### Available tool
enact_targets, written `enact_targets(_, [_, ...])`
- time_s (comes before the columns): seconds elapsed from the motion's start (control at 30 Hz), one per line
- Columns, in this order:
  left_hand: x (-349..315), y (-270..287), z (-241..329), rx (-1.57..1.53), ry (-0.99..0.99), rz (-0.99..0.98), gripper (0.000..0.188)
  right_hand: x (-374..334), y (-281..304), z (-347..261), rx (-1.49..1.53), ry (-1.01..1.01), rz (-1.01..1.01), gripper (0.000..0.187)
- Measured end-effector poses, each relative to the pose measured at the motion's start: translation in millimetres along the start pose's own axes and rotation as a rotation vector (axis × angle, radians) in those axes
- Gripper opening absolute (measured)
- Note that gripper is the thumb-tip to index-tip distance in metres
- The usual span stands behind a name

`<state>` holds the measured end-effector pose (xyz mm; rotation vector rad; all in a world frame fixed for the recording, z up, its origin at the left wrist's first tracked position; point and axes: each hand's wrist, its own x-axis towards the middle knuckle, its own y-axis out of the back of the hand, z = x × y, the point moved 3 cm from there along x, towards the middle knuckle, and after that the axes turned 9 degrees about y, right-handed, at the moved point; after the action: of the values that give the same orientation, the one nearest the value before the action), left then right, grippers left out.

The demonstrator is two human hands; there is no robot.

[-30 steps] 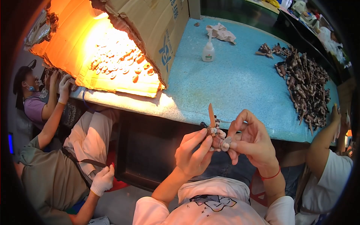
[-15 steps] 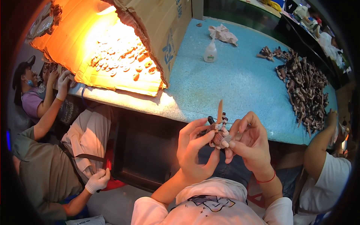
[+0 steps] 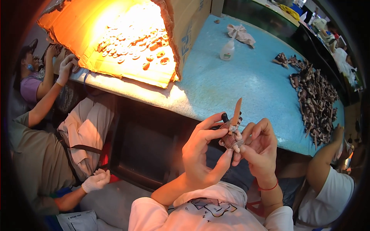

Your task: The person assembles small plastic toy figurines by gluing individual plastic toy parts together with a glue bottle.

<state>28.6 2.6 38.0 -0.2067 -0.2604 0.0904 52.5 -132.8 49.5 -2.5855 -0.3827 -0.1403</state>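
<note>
A small painted figurine (image 3: pixel 232 140) is held up in front of my chest, just off the near table edge. From its top a tan, blade-shaped piece (image 3: pixel 237 111) points upward, and a black knob-like part (image 3: pixel 224 117) sits beside it. My left hand (image 3: pixel 203 152) grips the figurine from the left, thumb below and fingers behind and above. On the other side, my right hand (image 3: pixel 259 144) pinches its lower right part between thumb and fingers. The fingers cover much of the figurine, so its underside is hidden.
On the blue tabletop (image 3: pixel 216 88) lie a heap of similar figurines (image 3: pixel 318 102), a white squeeze bottle (image 3: pixel 227 51) and a crumpled cloth (image 3: pixel 242 34). A brightly lit cardboard box (image 3: pixel 154 79) holds several small parts. A black tray (image 3: pixel 142 150) is below the table. Co-workers sit on both sides.
The view has shifted a little. The figurine has turned slightly in my fingers, its tan blade now leaning right. On the left, a co-worker's gloved lower hand has opened somewhat.
</note>
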Motion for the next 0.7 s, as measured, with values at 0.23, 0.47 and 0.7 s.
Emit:
enact_targets(0.23, [2, -2, 1, -0.015, 0.033, 0.025, 0.032, 0, 1, 2, 0.029, 0.023, -0.019, 0.030])
enact_targets(0.47, [6, -5, -1, 0.041, 0.011, 0.027, 0.032, -6, 8, 4, -0.008, 0.052, -0.030, 0.029])
enact_targets(0.7, [6, -5, -2, 0.147, 0.016, -0.049, 0.037, -10, 22, -28, -0.487, 0.238, -0.040, 0.033])
